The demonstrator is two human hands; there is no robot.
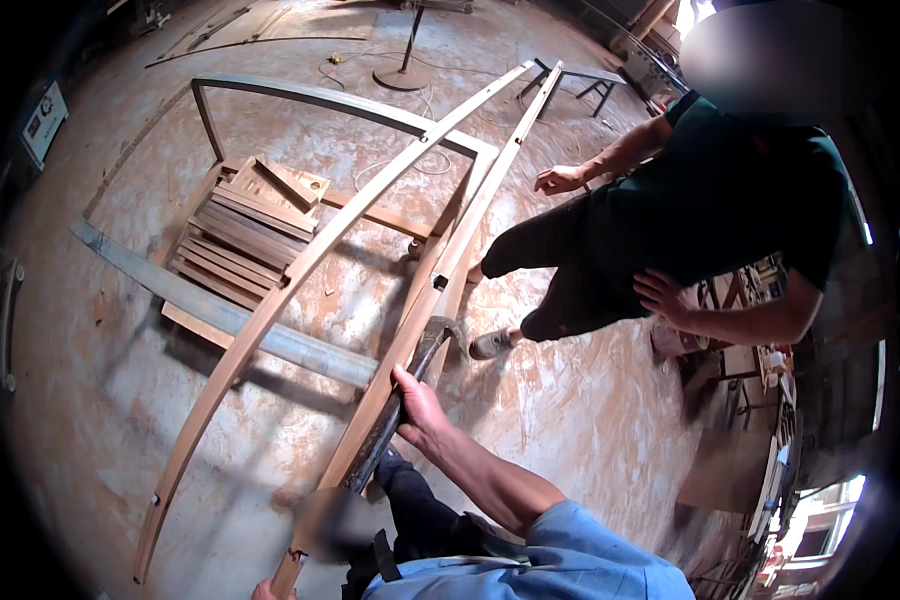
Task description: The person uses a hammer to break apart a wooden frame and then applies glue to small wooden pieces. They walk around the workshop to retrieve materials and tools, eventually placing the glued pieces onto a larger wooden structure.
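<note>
My right hand (pixel 422 408) is closed around the dark handle of a claw hammer (pixel 444 328), its head pointing away from me. The thumb presses on a long pale wooden beam (pixel 357 430) that runs beside the handle. At the lower edge, my left hand (pixel 263 590) is only partly visible, closed on the beam's near end. Small dark notches mark this beam. A second long beam (pixel 223 380) with similar notches lies to its left. Both reach far ahead, across a rectangular frame (pixel 305 93). A blurred patch covers part of the near beam.
A person in a dark shirt (pixel 730 200) stands at the right, hands apart from the beams. Wooden slats (pixel 245 240) are stacked within the frame, near its grey rail (pixel 235 320). A round-based stand (pixel 402 76), cables and a low trestle (pixel 600 80) are farther back.
</note>
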